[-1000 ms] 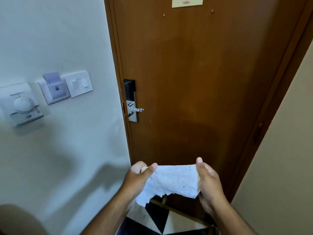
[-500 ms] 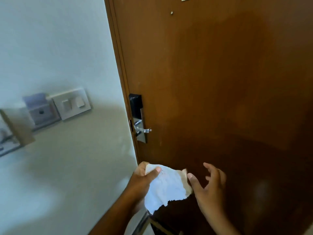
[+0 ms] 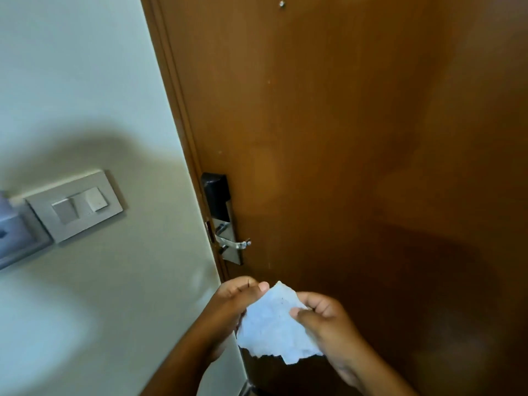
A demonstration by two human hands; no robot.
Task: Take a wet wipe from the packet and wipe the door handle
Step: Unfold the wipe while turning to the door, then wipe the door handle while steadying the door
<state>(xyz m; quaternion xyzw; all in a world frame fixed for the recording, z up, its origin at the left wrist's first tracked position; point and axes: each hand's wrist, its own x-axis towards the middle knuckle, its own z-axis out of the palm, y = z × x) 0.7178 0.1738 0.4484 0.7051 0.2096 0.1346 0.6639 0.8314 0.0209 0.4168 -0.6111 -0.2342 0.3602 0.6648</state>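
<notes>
Both forearms come up bare, no sleeves in sight; left hand and right hand ungloved, no rings or watch.

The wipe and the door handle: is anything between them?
No. In the head view, only bare brown door separates the wipe from the door handle above it.

The brown wooden door fills the right side and carries a lock plate with a black upper block and a silver metal lever handle near its left edge. A small screw sits high on it. The pale wall to the left carries a grey two-button switch plate and, at the far left edge, a partly cut-off holder.
</notes>
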